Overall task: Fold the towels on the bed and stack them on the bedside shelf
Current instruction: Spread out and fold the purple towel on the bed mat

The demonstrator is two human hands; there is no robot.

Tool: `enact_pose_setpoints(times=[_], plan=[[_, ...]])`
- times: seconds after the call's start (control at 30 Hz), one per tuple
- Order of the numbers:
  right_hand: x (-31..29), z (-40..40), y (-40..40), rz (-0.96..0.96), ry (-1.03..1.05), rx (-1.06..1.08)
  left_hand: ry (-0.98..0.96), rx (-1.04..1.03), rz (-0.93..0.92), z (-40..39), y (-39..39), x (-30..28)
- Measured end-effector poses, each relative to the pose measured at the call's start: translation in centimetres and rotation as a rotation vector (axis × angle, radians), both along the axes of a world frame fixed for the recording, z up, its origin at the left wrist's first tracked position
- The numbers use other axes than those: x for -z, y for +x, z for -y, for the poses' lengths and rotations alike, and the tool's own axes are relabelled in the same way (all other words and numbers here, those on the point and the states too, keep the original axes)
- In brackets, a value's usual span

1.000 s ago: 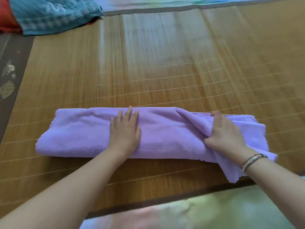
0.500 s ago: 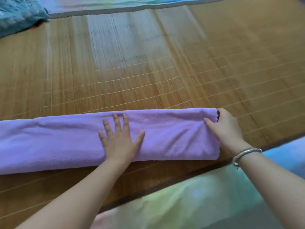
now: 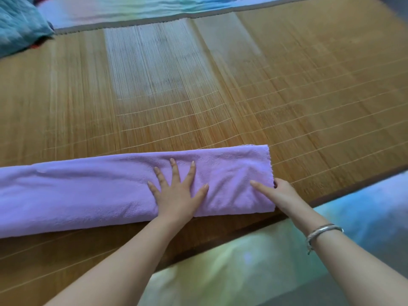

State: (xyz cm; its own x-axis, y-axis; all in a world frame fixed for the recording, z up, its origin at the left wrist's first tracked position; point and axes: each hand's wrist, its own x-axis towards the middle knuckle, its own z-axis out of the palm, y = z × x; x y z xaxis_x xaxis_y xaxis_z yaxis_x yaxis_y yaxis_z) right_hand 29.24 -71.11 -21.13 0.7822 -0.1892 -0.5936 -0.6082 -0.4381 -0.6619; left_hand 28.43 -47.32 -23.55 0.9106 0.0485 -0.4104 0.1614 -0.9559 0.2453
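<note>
A purple towel point(image 3: 88, 191), folded into a long strip, lies across the bamboo mat point(image 3: 287, 96) near the front edge; its left end runs out of view. My left hand point(image 3: 176, 193) presses flat on the strip with its fingers spread, a little right of the towel's visible middle. At the strip's right end, my right hand point(image 3: 277, 192) pinches the towel, one finger stretched over the top and the others curled round the end edge. A silver bracelet point(image 3: 323, 231) sits on the right wrist.
A teal quilted blanket point(image 3: 19, 25) is bunched at the far left corner. Pastel bed sheet shows beyond the mat's far edge point(image 3: 132, 9) and below its near edge point(image 3: 265, 261). The mat stretches bare behind and to the right of the towel.
The rumpled right end of the towel has been smoothed into a straight strip. My right hand slid from the far corner of that end to its middle. My left hand stayed pressing.
</note>
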Motion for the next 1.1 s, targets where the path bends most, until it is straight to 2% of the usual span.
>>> enact_pose_setpoints(times=[0.1, 0.2, 0.23, 0.3, 0.33, 0.43, 0.47, 0.53, 0.6, 0.7, 1.0, 1.1], plan=[[-0.4, -0.8, 0.0, -0.082, 0.143, 0.094, -0.07, 0.066, -0.012, 0.4, -0.5, -0.2], [-2.6, -1.2, 0.4, -0.237, 0.63, 0.274, -0.21, 0.09, -0.042, 0.8, -0.9, -0.5], [-3.4, -1.3, 0.5, -0.255, 0.736, 0.309, -0.271, 0.076, -0.069, 0.9, -0.7, -0.5], [-5.4, -1.9, 0.7, -0.211, 0.807, 0.298, -0.401, 0.027, -0.149, 1.6, -0.1, -0.7], [-6.3, -2.1, 0.8, -0.164, 0.834, 0.282, -0.513, -0.001, -0.205, 2.1, 0.3, -1.1], [-9.7, -2.8, 1.1, -0.036, 0.896, 0.21, -1.224, -0.345, -0.48, 3.9, 0.9, -3.4], [-10.7, -3.0, 1.3, -0.008, 0.893, 0.197, -1.404, -0.37, -0.545, 4.4, 0.9, -4.1], [-12.4, -4.0, 1.5, 0.037, 0.808, 0.184, -1.558, -0.372, -0.619, 5.2, 1.0, -4.9], [-12.7, -6.0, 1.6, 0.061, 0.638, 0.112, -1.633, -0.419, -0.628, 5.0, 0.7, -4.9], [-12.1, -10.9, 1.3, 0.075, 0.396, -0.011, -1.617, -0.583, -0.541, 1.4, 0.6, -4.1], [-9.5, -28.4, 0.6, 0.069, 0.529, -0.053, -1.547, -0.805, -0.265, -18.5, -0.4, -5.8], [-9.8, -32.2, 0.4, -0.04, 0.52, -0.22, -1.559, -0.884, -0.179, -22.3, -0.5, -6.6]])
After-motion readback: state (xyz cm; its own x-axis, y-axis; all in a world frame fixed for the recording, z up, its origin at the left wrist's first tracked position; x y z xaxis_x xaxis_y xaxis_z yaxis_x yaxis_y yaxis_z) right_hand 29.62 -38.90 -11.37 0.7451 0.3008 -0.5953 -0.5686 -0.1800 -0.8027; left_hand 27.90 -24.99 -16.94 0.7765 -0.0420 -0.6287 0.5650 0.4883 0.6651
